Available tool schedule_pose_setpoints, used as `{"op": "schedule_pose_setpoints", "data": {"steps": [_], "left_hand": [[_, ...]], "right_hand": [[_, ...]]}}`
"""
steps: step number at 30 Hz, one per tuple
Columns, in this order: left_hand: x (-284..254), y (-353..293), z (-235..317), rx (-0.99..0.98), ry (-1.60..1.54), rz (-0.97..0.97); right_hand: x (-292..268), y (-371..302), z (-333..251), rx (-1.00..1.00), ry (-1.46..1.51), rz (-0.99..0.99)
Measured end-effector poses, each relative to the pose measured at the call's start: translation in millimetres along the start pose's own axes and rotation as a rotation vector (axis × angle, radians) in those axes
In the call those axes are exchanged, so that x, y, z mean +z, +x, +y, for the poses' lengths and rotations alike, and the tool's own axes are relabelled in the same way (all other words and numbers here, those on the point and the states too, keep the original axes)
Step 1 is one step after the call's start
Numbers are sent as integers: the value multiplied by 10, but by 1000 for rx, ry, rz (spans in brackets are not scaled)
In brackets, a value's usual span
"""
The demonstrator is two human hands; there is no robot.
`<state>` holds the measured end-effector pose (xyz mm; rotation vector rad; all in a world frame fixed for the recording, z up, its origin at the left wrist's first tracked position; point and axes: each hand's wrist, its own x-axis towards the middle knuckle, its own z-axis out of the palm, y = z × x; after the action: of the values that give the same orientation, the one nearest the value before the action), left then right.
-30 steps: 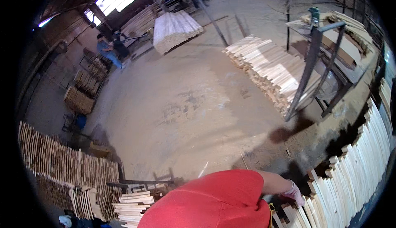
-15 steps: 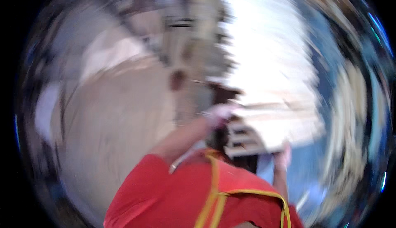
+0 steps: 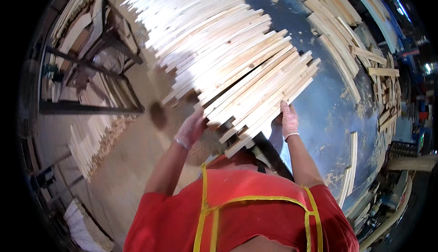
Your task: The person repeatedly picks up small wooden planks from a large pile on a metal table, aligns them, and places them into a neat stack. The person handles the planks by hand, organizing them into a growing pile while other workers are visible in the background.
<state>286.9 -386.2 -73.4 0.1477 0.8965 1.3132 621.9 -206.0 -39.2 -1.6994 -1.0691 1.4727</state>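
Note:
Many pale wooden strips (image 3: 219, 42) lie side by side in a long row on a blue-grey tabletop. My left hand (image 3: 190, 128), in a light knitted glove, grips the left ends of the nearest strips; its fingertips are partly hidden behind the wood. On the other side my right hand (image 3: 289, 119), gloved too, has its thumb along the edge of the nearest strip and its other fingers out of sight beneath. Between both hands is a bundle of wooden strips (image 3: 260, 103), slightly fanned, with uneven ends jutting over the table's near edge. A dark gap parts some strips.
More wooden strips (image 3: 337, 56) lie in loose piles along the table's right side. Two short strips (image 3: 350, 165) rest near its right edge. A dark metal frame (image 3: 91, 110) stands at left beside stacked wood (image 3: 93, 145) on the floor. A ribbed hose (image 3: 410, 163) runs at lower right.
The view has swung, so the row of strips now sits further left and is sharp instead of blurred. Both hands remain at the near end of the strips.

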Motion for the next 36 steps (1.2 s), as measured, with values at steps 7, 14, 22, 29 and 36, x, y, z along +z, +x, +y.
{"op": "schedule_pose_setpoints", "data": {"steps": [7,14,22,29,36], "left_hand": [[79,-139,-230,109,8,335],[1512,-494,768,250,382,193],[2424,71,1083,19,947,-2],[3098,464,31,346,1448,-396],[1907,493,81,683,1196,457]], "right_hand": [[-56,244,266,-125,-98,50],[-50,149,96,-158,-245,76],[-312,-16,-212,-192,126,-20],[-684,85,-943,-40,467,-255],[-4420,2816,-1378,-390,-999,455]]}}
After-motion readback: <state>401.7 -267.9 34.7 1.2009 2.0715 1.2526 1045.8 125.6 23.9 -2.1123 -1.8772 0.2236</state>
